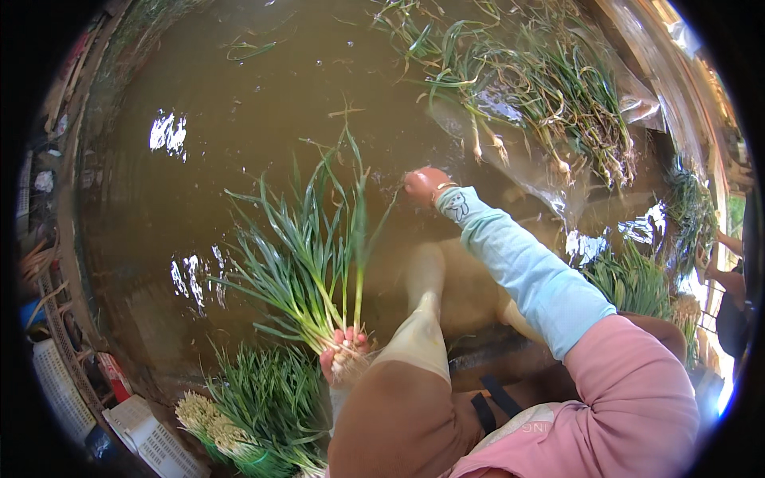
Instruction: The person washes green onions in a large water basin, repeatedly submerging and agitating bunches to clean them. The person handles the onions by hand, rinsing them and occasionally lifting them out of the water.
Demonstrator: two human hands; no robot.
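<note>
My left hand (342, 346) grips a bunch of green onions (311, 269) around the pale root ends. Their long green leaves fan out over the muddy brown water (269, 107). At the water's surface, farther out, is my right hand (427, 186), with a light blue oversleeve on that arm. Its fingers are partly hidden, and I cannot tell whether they hold anything. One thin leaf of the bunch reaches close to it.
Loose, yellowing onion plants (574, 113) float at the upper right beside clear plastic sheeting. Tied onion bundles (263, 400) lie at lower left, near a white plastic crate (146, 436). More green bundles (630, 281) rest at right. Another person's arm (726, 275) shows at the right edge.
</note>
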